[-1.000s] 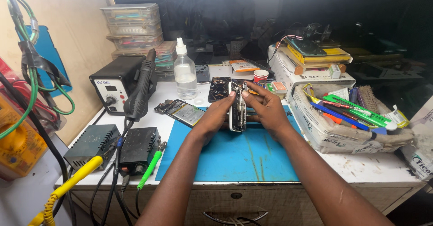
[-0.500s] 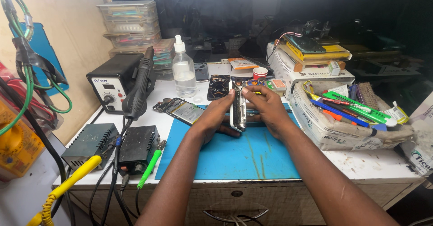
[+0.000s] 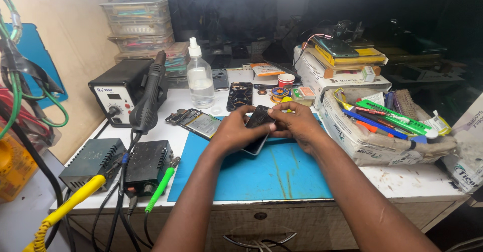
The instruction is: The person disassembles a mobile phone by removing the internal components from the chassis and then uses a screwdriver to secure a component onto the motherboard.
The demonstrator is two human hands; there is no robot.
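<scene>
Left hand (image 3: 235, 131) and right hand (image 3: 297, 123) both clamped on dark phone (image 3: 257, 126) above blue mat (image 3: 282, 174); phone's middle hidden under fingers.

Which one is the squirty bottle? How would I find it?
Start at the black box station with dials, back left of the white bench. Just to its right stands the bottle: clear plastic, partly full of see-through liquid, white nozzle cap. It is the only tall upright see-through thing there.
</scene>
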